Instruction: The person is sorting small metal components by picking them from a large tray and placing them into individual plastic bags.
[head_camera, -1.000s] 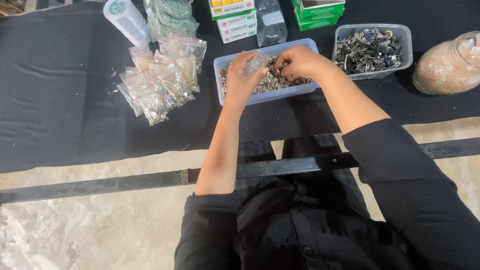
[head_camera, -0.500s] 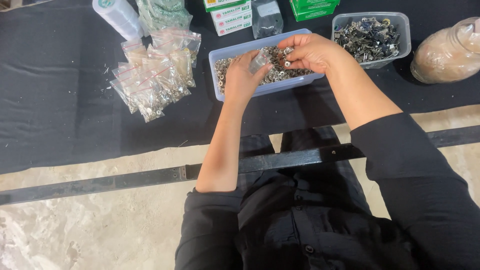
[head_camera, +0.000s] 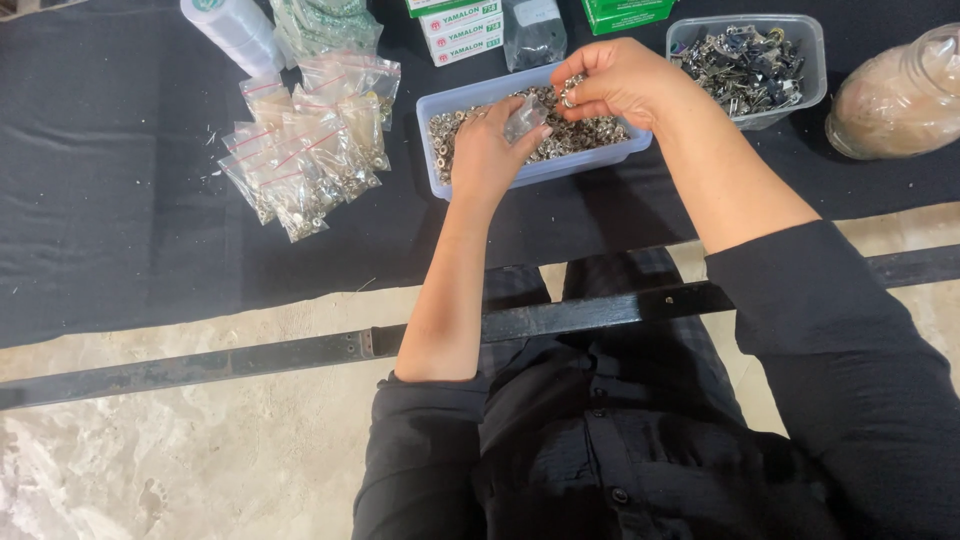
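Filled bags (head_camera: 305, 140): a heap of small clear bags with red seal lines is seen on the black cloth (head_camera: 110, 200).
Roll (head_camera: 232, 30): a white roll is laid at the upper left, beside the heap.
Second tub (head_camera: 748, 62): dark metal clips are held in a clear tub.
Jar (head_camera: 895, 95): a clear jar is tipped at the right edge.
Boxes (head_camera: 460, 25): white and green boxes are lined along the top.
Bar (head_camera: 300, 350): a black bar is laid across the concrete floor (head_camera: 150, 470).

Filled clear bags (head_camera: 310, 140) left of tub; white and green boxes (head_camera: 462, 30) behind.
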